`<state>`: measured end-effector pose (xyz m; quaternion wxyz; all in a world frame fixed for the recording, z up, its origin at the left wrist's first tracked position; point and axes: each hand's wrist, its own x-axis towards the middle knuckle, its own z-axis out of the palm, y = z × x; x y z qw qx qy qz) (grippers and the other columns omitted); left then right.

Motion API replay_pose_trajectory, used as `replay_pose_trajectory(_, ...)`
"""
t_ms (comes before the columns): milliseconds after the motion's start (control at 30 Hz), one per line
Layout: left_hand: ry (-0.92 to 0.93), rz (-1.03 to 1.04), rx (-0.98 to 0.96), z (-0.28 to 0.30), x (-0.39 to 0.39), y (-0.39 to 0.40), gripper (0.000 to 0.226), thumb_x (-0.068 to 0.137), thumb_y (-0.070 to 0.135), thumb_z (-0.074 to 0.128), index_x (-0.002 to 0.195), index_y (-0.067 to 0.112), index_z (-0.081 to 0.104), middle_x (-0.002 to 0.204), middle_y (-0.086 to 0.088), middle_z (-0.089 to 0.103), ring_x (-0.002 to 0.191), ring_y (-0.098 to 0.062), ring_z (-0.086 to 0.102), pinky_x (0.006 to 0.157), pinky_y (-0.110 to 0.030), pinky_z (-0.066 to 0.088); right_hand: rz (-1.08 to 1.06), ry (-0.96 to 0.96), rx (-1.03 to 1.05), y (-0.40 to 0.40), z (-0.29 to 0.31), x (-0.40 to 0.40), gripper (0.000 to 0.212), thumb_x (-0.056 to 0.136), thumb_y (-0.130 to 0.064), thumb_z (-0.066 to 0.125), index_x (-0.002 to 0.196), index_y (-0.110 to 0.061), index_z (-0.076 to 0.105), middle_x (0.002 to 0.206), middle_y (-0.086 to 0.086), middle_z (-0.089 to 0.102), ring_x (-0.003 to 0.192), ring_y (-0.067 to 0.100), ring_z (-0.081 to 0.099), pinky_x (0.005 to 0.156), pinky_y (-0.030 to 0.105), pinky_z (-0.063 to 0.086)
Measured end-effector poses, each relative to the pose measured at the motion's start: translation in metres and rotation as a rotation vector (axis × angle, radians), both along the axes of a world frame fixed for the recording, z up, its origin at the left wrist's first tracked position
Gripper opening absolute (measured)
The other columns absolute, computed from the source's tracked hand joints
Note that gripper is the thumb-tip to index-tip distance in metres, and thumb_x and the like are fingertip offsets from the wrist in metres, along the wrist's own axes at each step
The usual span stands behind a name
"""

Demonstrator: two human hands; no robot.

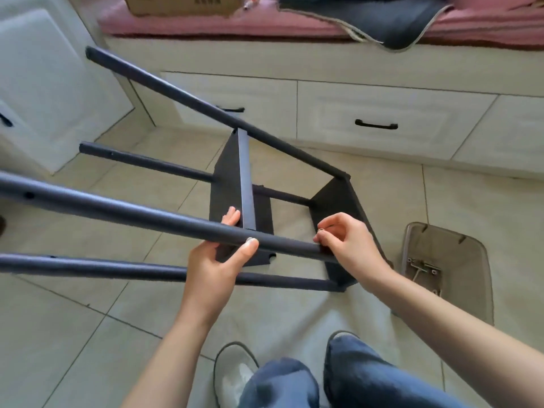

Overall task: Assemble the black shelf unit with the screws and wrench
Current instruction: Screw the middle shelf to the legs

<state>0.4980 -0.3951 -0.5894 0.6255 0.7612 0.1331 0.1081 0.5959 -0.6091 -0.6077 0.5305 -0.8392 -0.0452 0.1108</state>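
The black shelf unit [235, 184] lies on its side on the tiled floor, its long round poles reaching up and to the left. Two dark shelf panels sit between the poles, one in the middle and one [338, 207] at the right end. My left hand [219, 254] grips the near upper pole [117, 210] from below, thumb on top, fingers behind. My right hand [343, 240] pinches a small silver screw [321, 230] against that pole close to the right panel. No wrench is in either hand.
A clear plastic tray [447, 269] with loose screws and a metal tool lies on the floor at the right. White drawers with black handles [376, 124] run along the back under a pink cushion. My feet and jeans [294, 381] are at the bottom.
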Motion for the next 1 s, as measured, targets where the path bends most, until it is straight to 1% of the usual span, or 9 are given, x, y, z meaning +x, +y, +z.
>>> replay_pose_trajectory(100, -0.002, 0.061, -0.090, -0.026, -0.010, 0.008, 0.049, 0.081, 0.039, 0.079, 0.125, 0.048, 0.061, 0.135, 0.022, 0.061, 0.125, -0.003, 0.057, 0.108, -0.033, 0.047, -0.008, 0.009, -0.019, 0.007, -0.005, -0.001, 0.011, 0.094, -0.015, 0.065, 0.105, -0.012, 0.063, 0.090, 0.001, 0.074, 0.088, 0.011, 0.071, 0.087, 0.035, 0.058)
replay_pose_trajectory(133, -0.004, 0.072, -0.116, -0.033, -0.013, 0.010, 0.047, 0.082, 0.035, 0.080, 0.124, 0.048, 0.062, 0.134, 0.020, 0.062, 0.126, -0.004, 0.057, 0.109, -0.033, 0.046, -0.004, 0.012, -0.030, 0.009, -0.007, -0.002, 0.011, 0.094, -0.015, 0.066, 0.104, -0.013, 0.063, 0.089, 0.000, 0.074, 0.087, 0.010, 0.071, 0.087, 0.035, 0.058)
replay_pose_trajectory(300, -0.017, 0.064, -0.210, -0.052, -0.021, 0.029, 0.053, 0.082, 0.029, 0.079, 0.131, 0.041, 0.061, 0.129, 0.023, 0.065, 0.121, 0.001, 0.060, 0.092, -0.007, 0.045, 0.026, 0.054, -0.055, 0.024, -0.012, -0.004, 0.012, 0.092, -0.017, 0.068, 0.103, -0.016, 0.065, 0.087, -0.003, 0.075, 0.086, 0.007, 0.071, 0.087, 0.033, 0.057)
replay_pose_trajectory(400, -0.011, 0.053, -0.242, -0.061, -0.028, 0.039, 0.059, 0.079, 0.030, 0.074, 0.136, 0.035, 0.057, 0.127, 0.024, 0.065, 0.119, 0.003, 0.060, 0.088, -0.005, 0.045, 0.060, 0.077, -0.093, 0.033, -0.016, -0.006, 0.014, 0.092, -0.019, 0.068, 0.105, -0.019, 0.064, 0.087, -0.006, 0.075, 0.087, 0.005, 0.070, 0.086, 0.029, 0.057)
replay_pose_trajectory(600, 0.012, 0.094, -0.305, -0.089, -0.041, 0.055, 0.057, 0.079, 0.033, 0.075, 0.134, 0.038, 0.059, 0.126, 0.020, 0.067, 0.117, 0.000, 0.062, 0.085, -0.007, 0.048, 0.154, 0.040, -0.170, 0.045, -0.030, -0.011, 0.014, 0.088, -0.023, 0.072, 0.102, -0.024, 0.068, 0.083, -0.013, 0.073, 0.081, -0.005, 0.068, 0.075, 0.016, 0.054)
replay_pose_trajectory(667, 0.016, 0.093, -0.329, -0.099, -0.045, 0.059, 0.054, 0.082, 0.035, 0.081, 0.131, 0.039, 0.061, 0.128, 0.016, 0.067, 0.119, -0.003, 0.062, 0.085, -0.009, 0.049, 0.188, 0.019, -0.196, 0.048, -0.035, -0.015, 0.012, 0.087, -0.023, 0.073, 0.098, -0.027, 0.068, 0.083, -0.014, 0.072, 0.080, -0.004, 0.068, 0.074, 0.018, 0.057)
replay_pose_trajectory(767, 0.018, 0.095, -0.346, -0.112, -0.051, 0.063, 0.052, 0.080, 0.037, 0.076, 0.129, 0.044, 0.064, 0.133, 0.012, 0.065, 0.124, -0.006, 0.060, 0.089, -0.011, 0.049, 0.208, 0.001, -0.215, 0.052, -0.040, -0.021, 0.011, 0.087, -0.021, 0.073, 0.093, -0.029, 0.068, 0.080, -0.012, 0.072, 0.079, 0.000, 0.069, 0.077, 0.024, 0.059)
replay_pose_trajectory(833, 0.027, 0.104, -0.361, -0.119, -0.054, 0.066, 0.051, 0.078, 0.038, 0.076, 0.127, 0.048, 0.064, 0.134, 0.010, 0.064, 0.125, -0.007, 0.059, 0.089, -0.011, 0.048, 0.218, -0.001, -0.227, 0.056, -0.042, -0.023, 0.008, 0.088, -0.021, 0.072, 0.093, -0.027, 0.068, 0.080, -0.011, 0.072, 0.079, 0.002, 0.069, 0.078, 0.027, 0.059)
replay_pose_trajectory(1000, 0.011, 0.088, -0.374, -0.128, -0.055, 0.070, 0.051, 0.081, 0.035, 0.075, 0.129, 0.046, 0.063, 0.137, 0.010, 0.063, 0.129, -0.009, 0.057, 0.092, -0.013, 0.048, 0.293, 0.028, -0.302, 0.070, -0.043, -0.017, 0.005, 0.092, -0.023, 0.067, 0.096, -0.025, 0.068, 0.081, -0.013, 0.071, 0.081, 0.004, 0.068, 0.080, 0.029, 0.058)
